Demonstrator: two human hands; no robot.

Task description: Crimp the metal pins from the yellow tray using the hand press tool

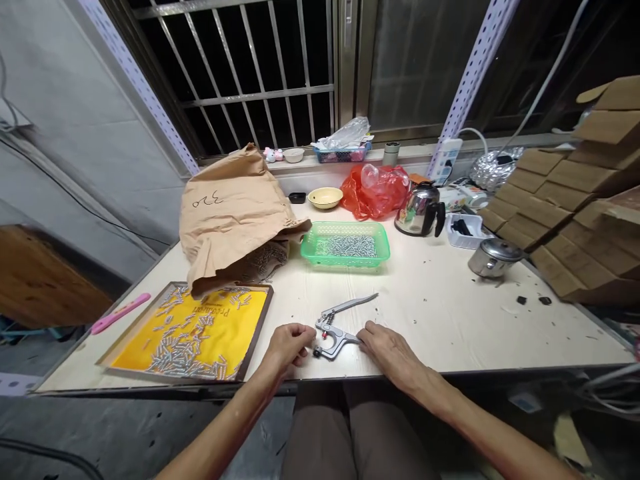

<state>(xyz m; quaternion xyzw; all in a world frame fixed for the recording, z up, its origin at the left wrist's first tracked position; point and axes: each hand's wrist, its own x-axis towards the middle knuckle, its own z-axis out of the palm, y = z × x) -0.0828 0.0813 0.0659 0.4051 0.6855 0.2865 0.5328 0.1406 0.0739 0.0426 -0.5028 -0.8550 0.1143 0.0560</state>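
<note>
A pair of snap-fastener pliers (341,339) lies on the table before me, its handles spread apart and its jaws toward the left. My right hand (387,348) is closed on the end of the lower handle. Fingers pinched, my left hand (290,343) is beside the jaws; whatever is between its fingertips is too small or hidden to name. To the left, a shallow tray (256,328) with a yellow lining holds many small metal pins (183,353). Behind the pliers is a green plastic basket (345,262) with similar small metal pieces inside.
A large brown paper bag (230,213) leans over the tray's back edge. A pink cutter-like tool (121,313) lies at far left. Toward the back are a yellow bowl (325,198), red plastic bag (373,193) and kettle (419,212). A lidded metal pot (493,259) and cardboard stacks (565,220) are right.
</note>
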